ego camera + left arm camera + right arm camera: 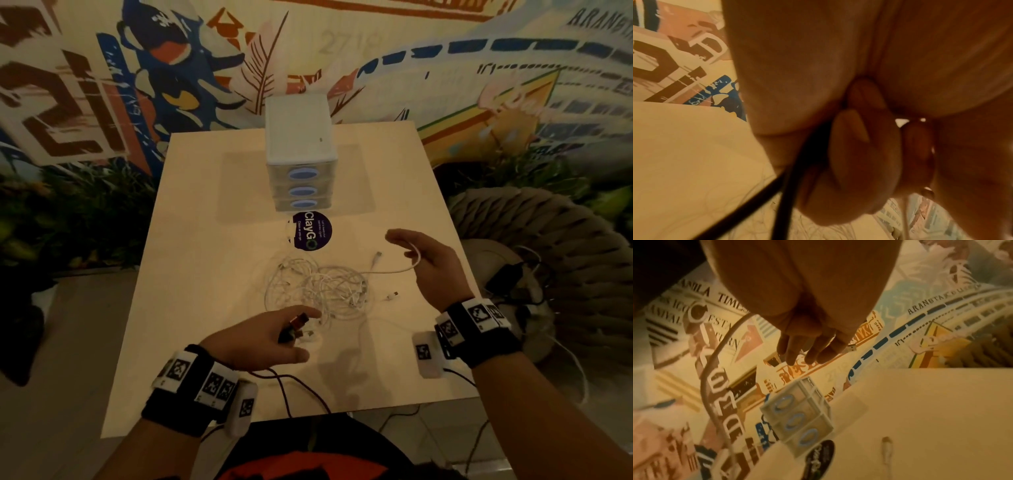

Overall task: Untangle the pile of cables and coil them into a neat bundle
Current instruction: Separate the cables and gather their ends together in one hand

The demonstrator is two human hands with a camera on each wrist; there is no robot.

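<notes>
A tangled pile of thin white cables (318,287) lies in the middle of the pale table (205,274). My left hand (274,332) hovers at the pile's near edge, its fingers curled round the plug ends of a dark cable (298,323). That cable trails back over the table's front edge. In the left wrist view the dark cable (789,186) comes out from under the curled fingers (859,146). My right hand (421,260) is raised to the right of the pile with fingers straight. A thicker white cable (394,270) (713,373) hangs looped over it and runs down into the pile.
A small white drawer unit (301,161) (797,415) stands at the table's back, with a round dark sticker (311,231) in front of it. Loose white plugs (377,255) (392,295) lie right of the pile. A woven chair (548,240) stands at the right, a mural wall behind.
</notes>
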